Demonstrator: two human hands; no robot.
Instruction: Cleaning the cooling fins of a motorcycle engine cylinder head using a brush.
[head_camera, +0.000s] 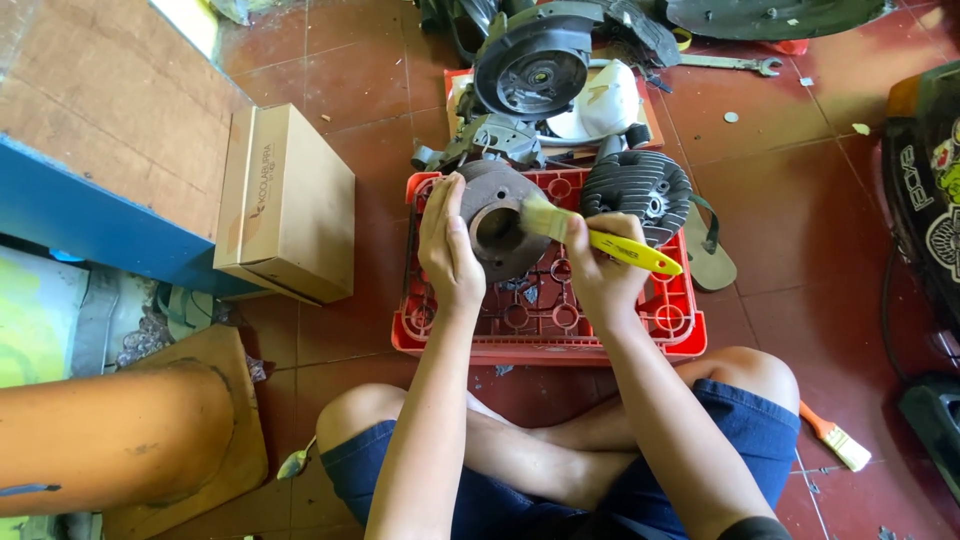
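My left hand (447, 248) grips the side of a rusty brown engine cylinder (500, 220), tilted so its round bore faces me. It is held over an upturned red plastic crate (680, 320). My right hand (600, 268) holds a yellow-handled paintbrush (610, 245), with its pale bristles touching the cylinder's rim. A dark finned cylinder head (637, 192) rests on the crate's far right corner. I sit cross-legged on the floor in blue shorts.
A cardboard box (290, 205) lies left of the crate. Dark engine covers (530, 65), a white part and a wrench (735, 65) lie beyond it. A sandal (708, 258), an orange-handled brush (835, 437) and a black machine (925, 180) are on the right. Another person's leg (110, 435) is at left.
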